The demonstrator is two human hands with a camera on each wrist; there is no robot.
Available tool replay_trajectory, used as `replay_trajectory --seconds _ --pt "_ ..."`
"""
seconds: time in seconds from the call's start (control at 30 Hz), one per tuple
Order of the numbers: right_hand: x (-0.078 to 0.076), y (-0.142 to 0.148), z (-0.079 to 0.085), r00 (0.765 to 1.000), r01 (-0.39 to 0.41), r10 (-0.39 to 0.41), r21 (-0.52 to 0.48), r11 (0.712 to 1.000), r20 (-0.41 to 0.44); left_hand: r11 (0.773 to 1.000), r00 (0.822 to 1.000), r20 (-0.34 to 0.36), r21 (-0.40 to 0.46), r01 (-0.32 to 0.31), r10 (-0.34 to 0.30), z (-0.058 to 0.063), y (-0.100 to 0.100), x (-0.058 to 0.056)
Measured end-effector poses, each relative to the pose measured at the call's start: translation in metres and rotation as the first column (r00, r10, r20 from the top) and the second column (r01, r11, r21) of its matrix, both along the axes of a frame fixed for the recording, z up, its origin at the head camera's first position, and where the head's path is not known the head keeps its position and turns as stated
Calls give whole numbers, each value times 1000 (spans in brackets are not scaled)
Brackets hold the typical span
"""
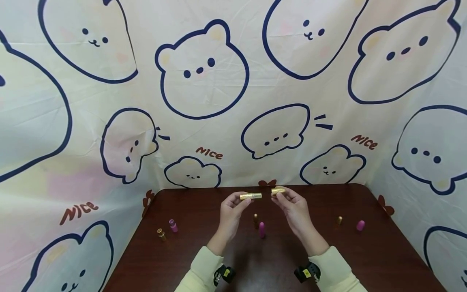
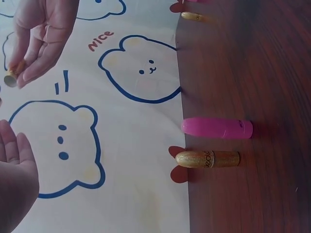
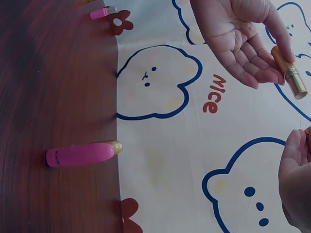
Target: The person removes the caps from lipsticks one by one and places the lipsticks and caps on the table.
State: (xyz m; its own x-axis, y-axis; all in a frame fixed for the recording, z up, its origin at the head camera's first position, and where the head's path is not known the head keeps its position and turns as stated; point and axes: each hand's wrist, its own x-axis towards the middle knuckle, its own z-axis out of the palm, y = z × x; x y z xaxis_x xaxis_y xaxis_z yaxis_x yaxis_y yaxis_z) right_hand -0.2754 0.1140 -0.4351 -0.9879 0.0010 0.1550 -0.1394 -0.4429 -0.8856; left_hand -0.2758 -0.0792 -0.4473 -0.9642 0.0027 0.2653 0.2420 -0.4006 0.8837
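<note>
Over the far part of the table, my left hand (image 1: 230, 209) pinches a gold lipstick base (image 1: 251, 196) between thumb and fingers, its silvery collar pointing right. Facing it across a small gap, my right hand (image 1: 294, 207) pinches a gold lipstick cap (image 1: 278, 190). The cap's round open end (image 2: 10, 79) shows in the left wrist view. In the right wrist view the base (image 3: 290, 73) slants downward from the left fingers. Below and between the hands, a gold lipstick (image 1: 256, 221) and a pink lipstick (image 1: 262, 230) stand upright, both capped.
On the left of the brown table (image 1: 197, 280) stand an uncapped gold lipstick base (image 1: 161, 234) and a pink one (image 1: 173, 226). A small gold cap (image 1: 340, 220) and a pink cap (image 1: 360, 225) stand on the right. A bear-print curtain (image 1: 233, 89) hangs behind the table.
</note>
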Motion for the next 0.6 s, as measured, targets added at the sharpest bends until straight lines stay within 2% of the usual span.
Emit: replay_trajectory --seconds 0.47,0.6 --pt "1 20 -6 998 23 -26 65 998 55 1000 1000 -3 25 -8 8 -3 -9 2" --pt "2 25 -10 997 30 -36 83 996 69 1000 1000 -15 5 -8 8 -6 -13 3"
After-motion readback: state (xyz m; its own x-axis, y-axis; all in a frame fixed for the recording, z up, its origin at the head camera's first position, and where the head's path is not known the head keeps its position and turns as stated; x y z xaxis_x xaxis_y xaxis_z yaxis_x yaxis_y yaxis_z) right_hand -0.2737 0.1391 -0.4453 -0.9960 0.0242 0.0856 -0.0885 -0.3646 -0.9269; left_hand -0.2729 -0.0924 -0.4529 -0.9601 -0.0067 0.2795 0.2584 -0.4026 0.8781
